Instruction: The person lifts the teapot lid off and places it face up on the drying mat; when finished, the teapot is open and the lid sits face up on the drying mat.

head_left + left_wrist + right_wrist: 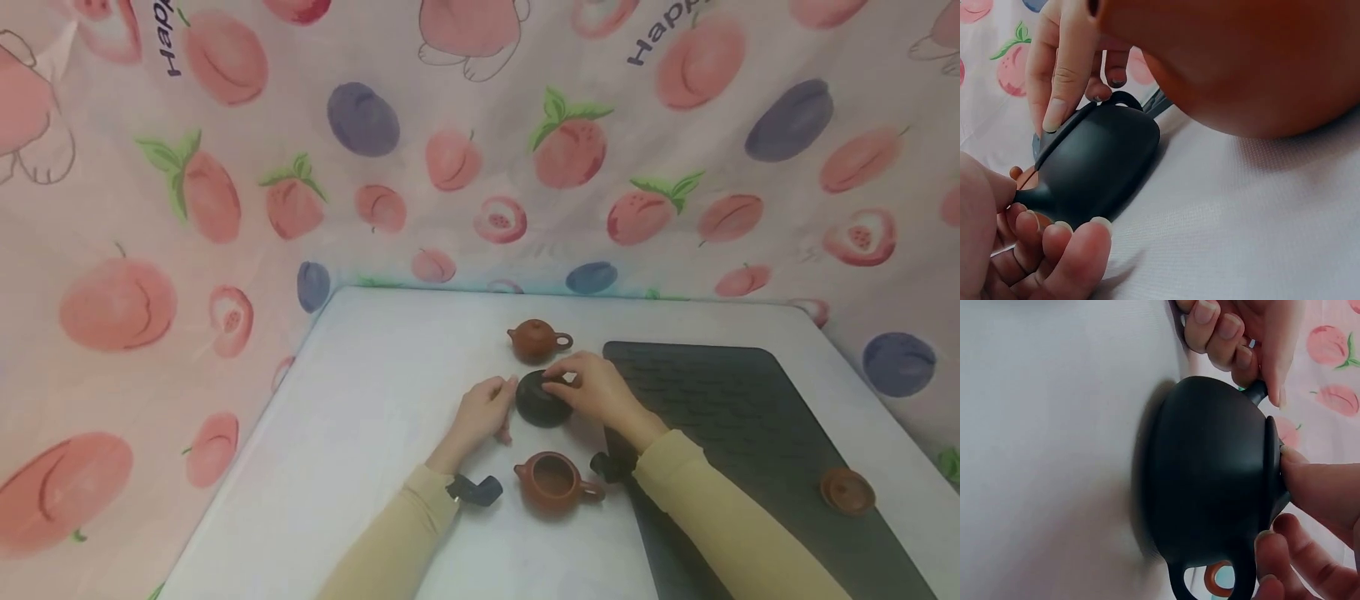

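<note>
A black teapot (pixel 542 410) stands on the white table between both hands. My left hand (pixel 483 408) pinches the tip of its spout (pixel 1256 392) between thumb and finger, the other fingers curled beside it. From above, my right hand (pixel 592 390) holds the black lid (pixel 1067 136), which sits on the pot; the thumb presses on its top in the right wrist view. Nearer to me is a reddish-brown teapot (pixel 551 498) with its top uncovered, and its rounded side fills the upper right of the left wrist view. The black lid's knob is hidden by the fingers.
Behind the black teapot stands another brown teapot (pixel 534 343) with its lid on. A dark ridged tray (pixel 720 417) covers the table's right part, under the right forearm. Toward its right edge lies a round brown lid (pixel 847 492). A fruit-printed cloth (pixel 450 100) hangs behind.
</note>
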Demonstrator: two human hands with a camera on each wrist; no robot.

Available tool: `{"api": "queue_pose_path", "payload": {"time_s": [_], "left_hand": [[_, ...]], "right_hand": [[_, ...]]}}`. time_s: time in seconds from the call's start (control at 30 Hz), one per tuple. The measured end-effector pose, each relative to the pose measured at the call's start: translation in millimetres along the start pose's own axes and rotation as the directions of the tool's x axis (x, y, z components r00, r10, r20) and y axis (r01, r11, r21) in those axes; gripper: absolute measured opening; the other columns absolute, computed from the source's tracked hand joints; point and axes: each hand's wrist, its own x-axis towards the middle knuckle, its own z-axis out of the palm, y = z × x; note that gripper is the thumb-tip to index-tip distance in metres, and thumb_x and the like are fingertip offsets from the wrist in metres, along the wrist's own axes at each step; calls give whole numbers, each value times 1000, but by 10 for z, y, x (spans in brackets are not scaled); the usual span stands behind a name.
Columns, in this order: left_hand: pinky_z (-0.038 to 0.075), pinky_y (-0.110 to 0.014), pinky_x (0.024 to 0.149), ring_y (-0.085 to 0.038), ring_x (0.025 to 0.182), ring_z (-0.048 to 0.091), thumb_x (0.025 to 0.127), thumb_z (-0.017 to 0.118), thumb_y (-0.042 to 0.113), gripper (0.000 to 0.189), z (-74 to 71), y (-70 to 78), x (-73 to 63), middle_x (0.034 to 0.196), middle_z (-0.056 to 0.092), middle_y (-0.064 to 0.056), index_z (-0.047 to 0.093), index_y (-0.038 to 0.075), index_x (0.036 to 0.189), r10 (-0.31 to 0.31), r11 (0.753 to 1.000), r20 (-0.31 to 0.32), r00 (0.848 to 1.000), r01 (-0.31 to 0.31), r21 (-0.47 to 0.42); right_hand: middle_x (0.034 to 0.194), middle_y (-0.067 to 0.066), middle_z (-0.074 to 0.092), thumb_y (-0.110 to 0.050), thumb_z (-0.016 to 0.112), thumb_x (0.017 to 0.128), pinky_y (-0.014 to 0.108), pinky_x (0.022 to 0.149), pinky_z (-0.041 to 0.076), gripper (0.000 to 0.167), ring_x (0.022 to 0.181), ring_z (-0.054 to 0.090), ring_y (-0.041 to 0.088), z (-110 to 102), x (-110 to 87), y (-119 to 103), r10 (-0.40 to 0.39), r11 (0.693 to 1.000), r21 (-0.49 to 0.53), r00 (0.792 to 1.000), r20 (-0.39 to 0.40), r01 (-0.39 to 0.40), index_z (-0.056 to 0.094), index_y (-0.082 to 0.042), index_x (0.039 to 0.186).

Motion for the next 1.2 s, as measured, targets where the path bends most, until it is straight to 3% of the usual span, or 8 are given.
{"api": "queue_pose_path", "payload": {"time_s": [0.2, 0.47, 0.6, 0.7, 0.8, 0.93, 1.07, 1.2], "left_hand": [[47, -32, 52, -21, 45, 66, 107, 47, 50, 49, 19, -16, -8, 53, 58, -5, 54, 11, 79, -1, 1000, -8, 1000, 1, -21], [47, -31, 50, -21, 45, 66, 108, 47, 51, 49, 24, 3, -9, 55, 57, -4, 54, 11, 80, -18, 999, -2, 1000, 18, -29], [47, -32, 52, -22, 46, 66, 108, 46, 48, 47, 2, 44, -18, 56, 57, -5, 54, 11, 80, -37, 999, -3, 999, 37, -21], [47, -32, 53, -23, 46, 66, 108, 47, 48, 46, -7, 48, -18, 56, 56, -6, 55, 11, 80, -42, 999, -2, 999, 42, -19], [47, -32, 53, -22, 46, 66, 108, 46, 48, 46, -6, 36, -11, 55, 56, -5, 55, 12, 80, -39, 999, -6, 999, 39, -15], [47, -32, 53, -22, 46, 66, 108, 46, 48, 46, -5, 35, -6, 56, 57, -5, 56, 12, 81, -34, 999, -6, 999, 33, -16], [47, -32, 54, -22, 46, 66, 108, 46, 48, 46, -3, 32, -12, 55, 57, -5, 56, 12, 81, -36, 999, -9, 999, 36, -13], [47, -33, 54, -22, 46, 66, 108, 46, 49, 47, 5, 25, -15, 56, 57, -5, 56, 12, 81, -39, 999, -11, 999, 39, -15]], "right_hand": [[100, 0, 70, -26, 82, 90, 37, 69, 52, 16, 73, 61, 12, 2, -12, 29, 21, 1000, -9, 1000, -15, -21, 81, -20, 105], [112, -1, 69, -34, 80, 92, 41, 76, 54, 18, 89, 66, 18, -51, -125, 137, 92, 991, 107, 993, -68, -85, 80, -25, 108], [119, 1, 70, -49, 76, 92, 46, 83, 55, 35, 103, 69, 22, -117, -228, 192, 221, 921, 329, 975, -4, -208, 77, -25, 117], [128, 4, 68, -57, 74, 90, 49, 91, 53, 51, 110, 67, 25, -166, -321, 219, 328, 810, 488, 941, 85, -326, 73, -22, 127], [137, 10, 60, -50, 72, 94, 47, 100, 50, 60, 117, 63, 21, -189, -389, 245, 359, 661, 655, 921, 154, -367, 64, -10, 137], [139, 12, 54, -30, 68, 101, 36, 104, 47, 58, 119, 61, 12, -195, -453, 261, 335, 416, 840, 917, 215, -348, 50, 6, 143], [132, 4, 60, -20, 62, 105, 31, 103, 47, 39, 118, 63, 13, -185, -557, 282, 297, 202, 916, 913, 278, -345, 53, -2, 139], [128, 4, 66, -10, 51, 109, 34, 110, 40, 22, 123, 62, 19, -157, -704, 351, 231, -93, 939, 910, 343, -330, 60, -13, 129]]}}
